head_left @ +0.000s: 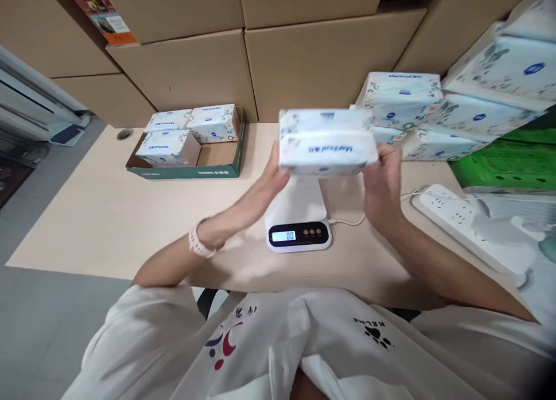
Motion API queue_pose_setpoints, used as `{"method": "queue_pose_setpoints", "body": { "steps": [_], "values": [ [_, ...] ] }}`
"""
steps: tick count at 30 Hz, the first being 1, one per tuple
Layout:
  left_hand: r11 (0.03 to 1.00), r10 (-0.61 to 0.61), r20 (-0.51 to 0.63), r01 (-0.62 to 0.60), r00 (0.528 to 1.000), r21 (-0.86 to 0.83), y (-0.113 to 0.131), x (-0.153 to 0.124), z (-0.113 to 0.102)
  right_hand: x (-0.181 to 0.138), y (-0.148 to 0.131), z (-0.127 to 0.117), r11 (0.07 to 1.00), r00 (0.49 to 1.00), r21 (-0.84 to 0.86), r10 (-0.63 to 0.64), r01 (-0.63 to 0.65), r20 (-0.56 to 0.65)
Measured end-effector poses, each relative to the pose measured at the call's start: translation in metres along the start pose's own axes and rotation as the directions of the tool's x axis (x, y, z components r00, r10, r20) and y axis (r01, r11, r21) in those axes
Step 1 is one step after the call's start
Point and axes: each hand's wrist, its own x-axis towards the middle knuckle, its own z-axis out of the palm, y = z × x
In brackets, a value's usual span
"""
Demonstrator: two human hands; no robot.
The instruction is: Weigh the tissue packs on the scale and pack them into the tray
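Between my left hand (274, 171) and my right hand (384, 180) is a pack of tissues (328, 142), white and pale blue with a floral print. Each hand is closed on one end of it, and the pack is slightly blurred. It is held up above a white digital scale (299, 206), hiding the back of its plate. The lit display (284, 236) reads 0.0. To the left, a shallow green-edged cardboard tray (186, 172) holds three similar tissue packs (167, 147), with bare cardboard showing at its front right.
More tissue packs (478, 116) are stacked at the right, beside a green plastic crate (508, 162). A white power strip (469, 223) with cables lies on the right of the table (130, 226). Large cardboard boxes (313, 64) form a wall behind.
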Motion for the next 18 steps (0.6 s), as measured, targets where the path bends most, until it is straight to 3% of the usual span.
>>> {"method": "queue_pose_setpoints", "body": {
  "steps": [4,10,14,18],
  "values": [
    [0.966,-0.057,0.120,0.024,0.991,0.259,-0.022,-0.062,-0.014,-0.041,0.002,0.014,0.986,0.970,0.107,0.100,-0.126,0.223],
    [0.970,-0.100,0.075,0.081,0.992,0.227,-0.052,-0.079,-0.019,-0.062,0.019,0.017,0.981,0.943,0.073,0.153,-0.182,0.296],
    [0.976,-0.093,0.006,0.090,0.996,0.197,-0.067,-0.080,-0.023,-0.069,0.028,0.020,0.990,0.983,0.074,0.111,-0.122,0.145],
    [0.990,-0.108,-0.257,0.128,0.960,0.064,-0.074,-0.077,-0.033,-0.070,0.031,0.015,0.998,0.995,0.033,-0.050,0.053,-0.087]
  ]
}}
